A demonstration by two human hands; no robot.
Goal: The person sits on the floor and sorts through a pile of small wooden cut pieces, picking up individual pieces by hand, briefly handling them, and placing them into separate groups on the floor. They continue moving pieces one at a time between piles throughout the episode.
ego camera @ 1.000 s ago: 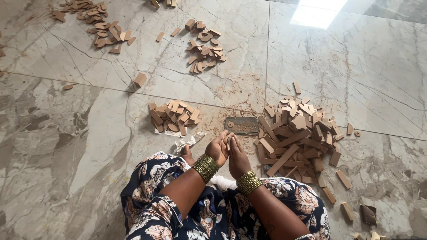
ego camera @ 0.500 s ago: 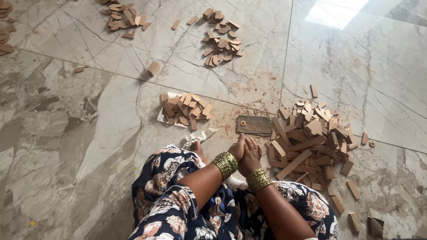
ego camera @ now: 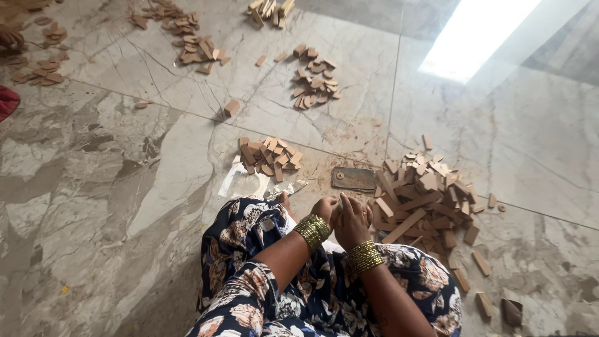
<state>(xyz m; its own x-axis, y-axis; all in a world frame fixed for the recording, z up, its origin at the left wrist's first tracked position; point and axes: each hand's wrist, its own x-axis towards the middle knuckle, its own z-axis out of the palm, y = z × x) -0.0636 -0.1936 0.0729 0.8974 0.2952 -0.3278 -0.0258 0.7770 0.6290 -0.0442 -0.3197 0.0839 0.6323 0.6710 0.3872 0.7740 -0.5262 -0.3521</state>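
On the marble floor (ego camera: 112, 206), going left to right, small heaps of brown wooden chips lay far off at the upper left (ego camera: 37, 72), then a longer scatter (ego camera: 187, 40) further up. A single block (ego camera: 231, 108) sat alone near a tile seam. Closer in, a tidy pile (ego camera: 269, 157) lay just beyond a clear plastic scrap (ego camera: 240, 184). Another heap (ego camera: 315, 78) sat above it, well apart. The person sat with knees drawn up in a floral dress (ego camera: 249, 293). The left hand (ego camera: 324, 209) and right hand (ego camera: 350, 218), each with a gold bangle at the wrist, were pressed together in front of the knees, fingers curled around something small; what they held was too hidden to tell. Just beyond the hands lay a flat dark metal plate (ego camera: 353, 178). To the right spread the biggest pile (ego camera: 424, 200) of sticks and blocks, touching the right hand's side, with stray pieces (ego camera: 480, 262) trailing toward the lower right.
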